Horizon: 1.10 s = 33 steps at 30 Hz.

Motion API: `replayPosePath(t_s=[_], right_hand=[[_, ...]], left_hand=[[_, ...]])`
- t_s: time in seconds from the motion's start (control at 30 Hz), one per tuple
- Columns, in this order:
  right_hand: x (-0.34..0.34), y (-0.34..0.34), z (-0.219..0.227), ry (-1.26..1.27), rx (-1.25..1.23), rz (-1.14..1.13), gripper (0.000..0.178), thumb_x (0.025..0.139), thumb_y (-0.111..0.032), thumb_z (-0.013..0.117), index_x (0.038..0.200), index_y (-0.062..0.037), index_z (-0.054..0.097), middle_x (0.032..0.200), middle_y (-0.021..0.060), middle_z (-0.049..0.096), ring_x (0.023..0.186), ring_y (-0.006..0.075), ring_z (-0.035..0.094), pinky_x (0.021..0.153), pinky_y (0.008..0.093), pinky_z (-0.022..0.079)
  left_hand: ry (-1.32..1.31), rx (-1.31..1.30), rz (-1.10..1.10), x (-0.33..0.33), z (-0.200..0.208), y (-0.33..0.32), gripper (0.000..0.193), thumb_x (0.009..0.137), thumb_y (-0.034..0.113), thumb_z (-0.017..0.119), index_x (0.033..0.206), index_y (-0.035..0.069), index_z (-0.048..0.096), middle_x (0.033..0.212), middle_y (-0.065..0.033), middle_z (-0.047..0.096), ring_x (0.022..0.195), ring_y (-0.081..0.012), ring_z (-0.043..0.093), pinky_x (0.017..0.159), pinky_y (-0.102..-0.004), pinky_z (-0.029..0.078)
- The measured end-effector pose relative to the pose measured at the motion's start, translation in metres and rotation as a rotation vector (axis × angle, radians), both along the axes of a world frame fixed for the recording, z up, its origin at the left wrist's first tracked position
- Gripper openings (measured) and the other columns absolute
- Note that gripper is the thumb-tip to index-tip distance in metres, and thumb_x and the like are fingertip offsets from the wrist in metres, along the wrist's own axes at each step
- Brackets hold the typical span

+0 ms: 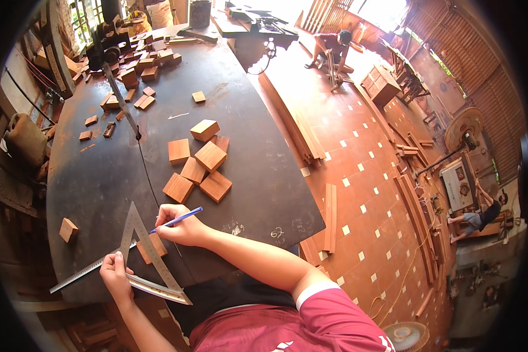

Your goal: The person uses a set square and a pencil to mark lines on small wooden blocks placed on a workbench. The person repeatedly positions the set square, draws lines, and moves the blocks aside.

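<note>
My left hand (116, 277) is closed on a clear set square (161, 265), thumb on top at its left edge. Beneath that set square lies a small wooden block (145, 251), partly covered. A straight ruler (76, 277) extends left from beside my left fingers; whether they grip it too, I cannot tell. My right hand (182, 229) pinches a blue pen (183, 217), its tip low by the block and the set square's sloping edge. Just beyond the right hand, several cut blocks (210, 155) are heaped on the dark table (258, 176). One more block (68, 230) sits alone at the left.
A thin upright saw blade (122, 101) enters the table at a slot. Many offcuts (149, 61) litter the far left. Long planks (290, 120) lie on the tiled floor to the right. One person (334, 50) crouches at the back; another person (481, 218) is far right.
</note>
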State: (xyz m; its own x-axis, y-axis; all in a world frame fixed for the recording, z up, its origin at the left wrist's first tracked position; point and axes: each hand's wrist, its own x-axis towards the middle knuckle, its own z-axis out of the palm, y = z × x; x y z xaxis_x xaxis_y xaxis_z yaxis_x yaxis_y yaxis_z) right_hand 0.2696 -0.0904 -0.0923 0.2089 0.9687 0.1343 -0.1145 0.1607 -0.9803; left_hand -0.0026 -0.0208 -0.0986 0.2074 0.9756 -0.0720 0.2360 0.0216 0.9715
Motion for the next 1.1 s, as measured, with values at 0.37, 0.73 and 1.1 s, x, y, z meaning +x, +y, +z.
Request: replayPosePath(t_s=[0.37, 0.73, 1.1], right_hand=[[0.000, 0.002, -0.007, -0.009, 0.005, 0.018, 0.008, 0.085, -0.008, 0.071, 0.086, -0.0013, 0.067, 0.078, 0.0035, 0.068, 0.072, 0.0077, 0.060, 0.062, 0.0274, 0.049], [0.003, -0.004, 0.000, 0.063, -0.079, 0.123, 0.012, 0.091, -0.008, 0.074, 0.093, -0.0028, 0.063, 0.079, -0.0014, 0.063, 0.069, 0.0040, 0.057, 0.060, 0.0231, 0.046], [0.005, -0.009, 0.003, -0.053, -0.096, 0.048, 0.014, 0.088, -0.002, 0.075, 0.085, -0.0022, 0.061, 0.082, 0.0001, 0.065, 0.074, 0.0047, 0.056, 0.065, 0.0239, 0.045]], left_hand=[[-0.006, -0.019, 0.025, -0.002, -0.004, 0.002, 0.022, 0.105, 0.015, 0.063, 0.087, 0.002, 0.065, 0.068, 0.0014, 0.057, 0.051, -0.0071, 0.054, 0.048, -0.0242, 0.041], [0.026, -0.048, 0.040, 0.005, 0.015, -0.009, 0.022, 0.105, 0.015, 0.064, 0.088, 0.000, 0.067, 0.067, 0.0006, 0.061, 0.052, -0.0071, 0.057, 0.049, -0.0240, 0.042], [-0.025, -0.078, 0.034, 0.008, 0.015, -0.008, 0.021, 0.103, 0.015, 0.068, 0.087, 0.001, 0.069, 0.070, 0.0017, 0.062, 0.054, -0.0061, 0.057, 0.050, -0.0228, 0.044]])
